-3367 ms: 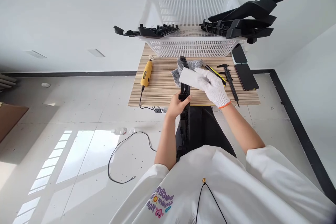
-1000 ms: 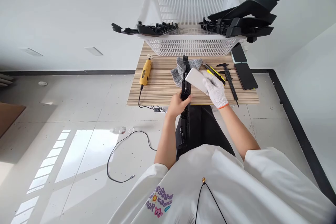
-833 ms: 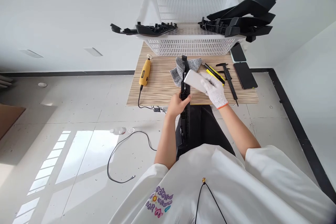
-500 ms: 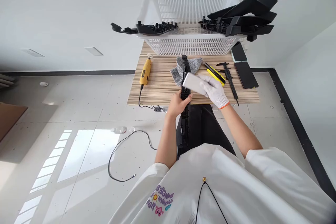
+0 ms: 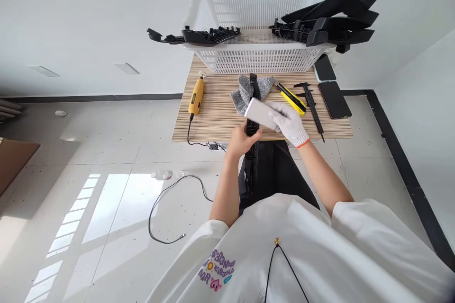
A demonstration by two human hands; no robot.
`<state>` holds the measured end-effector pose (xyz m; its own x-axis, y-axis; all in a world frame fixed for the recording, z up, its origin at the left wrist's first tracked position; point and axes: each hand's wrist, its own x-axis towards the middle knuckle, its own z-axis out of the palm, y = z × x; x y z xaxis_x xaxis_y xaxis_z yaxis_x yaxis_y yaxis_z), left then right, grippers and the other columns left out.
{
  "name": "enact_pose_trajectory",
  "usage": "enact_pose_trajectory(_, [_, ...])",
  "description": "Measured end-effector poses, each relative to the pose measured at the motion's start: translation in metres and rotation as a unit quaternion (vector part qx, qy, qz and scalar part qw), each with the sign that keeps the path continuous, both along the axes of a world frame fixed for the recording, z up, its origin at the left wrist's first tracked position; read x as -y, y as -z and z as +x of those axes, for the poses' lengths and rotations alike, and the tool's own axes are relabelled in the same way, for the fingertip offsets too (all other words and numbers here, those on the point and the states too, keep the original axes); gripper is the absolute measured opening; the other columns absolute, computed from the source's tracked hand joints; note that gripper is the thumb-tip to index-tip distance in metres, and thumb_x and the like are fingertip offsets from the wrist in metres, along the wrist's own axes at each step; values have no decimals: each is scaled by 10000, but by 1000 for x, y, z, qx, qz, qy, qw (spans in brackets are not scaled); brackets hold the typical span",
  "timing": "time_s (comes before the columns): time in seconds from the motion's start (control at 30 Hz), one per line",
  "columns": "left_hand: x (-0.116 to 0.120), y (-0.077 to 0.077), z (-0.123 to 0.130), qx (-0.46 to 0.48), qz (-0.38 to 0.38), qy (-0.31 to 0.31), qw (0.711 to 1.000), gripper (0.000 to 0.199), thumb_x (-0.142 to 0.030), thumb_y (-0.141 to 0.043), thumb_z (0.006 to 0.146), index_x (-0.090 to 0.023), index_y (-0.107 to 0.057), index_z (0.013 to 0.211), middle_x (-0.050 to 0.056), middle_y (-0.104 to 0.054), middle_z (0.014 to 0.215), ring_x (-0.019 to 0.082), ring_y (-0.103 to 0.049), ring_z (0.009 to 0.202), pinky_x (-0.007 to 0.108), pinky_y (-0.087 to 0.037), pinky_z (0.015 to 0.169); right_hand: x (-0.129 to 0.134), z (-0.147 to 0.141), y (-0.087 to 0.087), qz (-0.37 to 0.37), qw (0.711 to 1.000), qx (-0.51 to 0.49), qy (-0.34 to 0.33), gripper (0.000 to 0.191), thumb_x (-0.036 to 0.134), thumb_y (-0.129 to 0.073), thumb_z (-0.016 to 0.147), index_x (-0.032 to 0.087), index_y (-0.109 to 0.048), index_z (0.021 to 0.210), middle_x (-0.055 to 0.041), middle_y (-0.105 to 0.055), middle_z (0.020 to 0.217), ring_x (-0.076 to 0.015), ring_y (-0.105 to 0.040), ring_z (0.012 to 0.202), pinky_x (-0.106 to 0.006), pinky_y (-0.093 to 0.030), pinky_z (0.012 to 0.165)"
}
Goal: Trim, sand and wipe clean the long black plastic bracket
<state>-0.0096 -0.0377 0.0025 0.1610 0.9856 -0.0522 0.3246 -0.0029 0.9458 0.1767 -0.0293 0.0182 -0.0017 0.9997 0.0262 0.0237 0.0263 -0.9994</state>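
Observation:
My bare left hand (image 5: 244, 140) is wrapped round a long, narrow black plastic part (image 5: 251, 163), which runs from over the tabletop down across my lap. In my right hand (image 5: 289, 122), which wears a white knitted glove with an orange cuff, is a flat pale grey block (image 5: 261, 112). The block lies over the black part just above my left hand and hides a stretch of it; whether they touch I cannot tell. Behind the part's far end a grey cloth (image 5: 242, 97) lies crumpled on the wooden table (image 5: 220, 123).
A yellow rotary tool (image 5: 196, 96) with a cord lies on the left. To the right are a yellow utility knife (image 5: 293, 101), a black caliper (image 5: 313, 110) and two phones (image 5: 334, 99). Behind stands a white basket (image 5: 256, 59) with several black plastic parts (image 5: 336, 23) jutting out.
The grey block in my right hand has shifted slightly left along with the gloved hand. My left hand keeps its hold on the black part. The view has tilted a little.

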Motion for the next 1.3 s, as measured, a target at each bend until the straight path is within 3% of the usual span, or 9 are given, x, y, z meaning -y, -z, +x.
enact_pose_trajectory(0.3, [2,-3,0,-18,0,4,1000,287,-432,-726,730,-171,-656,827,-3,-634,701,139,-538,639,269,-412,610,6,-5,-1,-3,1000,3,11,522,539,-710,807,242,-718,1236,-63,-734,1081,-138,-630,728,-195,-440,438])
enact_pose_trajectory(0.43, [2,-3,0,-33,-9,-1,999,288,-439,-729,719,-171,-644,783,-6,-609,660,139,-527,624,270,-402,594,8,-7,-6,0,996,-7,84,519,546,-668,831,234,-711,1243,-59,-733,1026,-96,-560,619,-183,-397,405])
enact_pose_trajectory(0.53, [1,-3,0,-26,0,3,1000,272,-421,-714,731,-172,-651,820,-5,-620,684,140,-532,635,268,-413,603,9,-7,-8,-11,999,25,30,524,540,-703,804,219,-723,1218,-64,-733,1026,-102,-572,631,-181,-405,403])
enact_pose_trajectory(0.67, [1,-3,0,-42,-5,-3,999,281,-446,-715,734,-182,-623,764,-23,-554,615,130,-486,594,267,-385,580,8,-6,-6,0,994,6,107,499,549,-647,847,232,-703,1228,-58,-726,1063,-111,-605,678,-179,-408,410])
enact_pose_trajectory(0.8, [1,-3,0,-25,3,1,1000,257,-423,-706,748,-181,-624,775,-9,-587,652,134,-496,610,266,-384,577,7,-6,-4,-6,1000,3,27,479,514,-697,821,223,-715,1200,-71,-727,1098,-172,-671,847,-217,-514,515])
enact_pose_trajectory(0.93, [1,-4,0,-40,1,6,999,260,-425,-705,751,-180,-619,764,-15,-580,636,129,-484,596,266,-383,584,6,-5,-7,9,993,33,115,426,482,-663,844,196,-734,1152,-84,-725,1091,-171,-661,841,-208,-484,480])
enact_pose_trajectory(1.03, [0,-4,0,-24,-5,2,1000,261,-423,-705,746,-176,-628,778,-5,-591,662,134,-494,615,267,-379,587,4,-3,-9,-7,998,50,33,408,474,-687,834,199,-748,1129,-77,-734,1045,-155,-652,772,-209,-469,458])
enact_pose_trajectory(1.17, [0,-5,-1,-40,-5,12,999,263,-428,-698,753,-178,-620,784,-15,-572,644,129,-472,608,269,-369,591,2,0,-5,42,992,38,108,355,472,-679,849,213,-753,1081,-64,-728,1070,-176,-667,920,-245,-566,636])
enact_pose_trajectory(1.3, [1,-5,-1,-26,-7,4,1000,269,-425,-703,748,-176,-603,751,-17,-548,637,121,-454,597,266,-363,574,2,0,0,26,998,35,50,407,511,-709,820,203,-754,1082,-72,-727,1034,-183,-665,911,-261,-571,655])
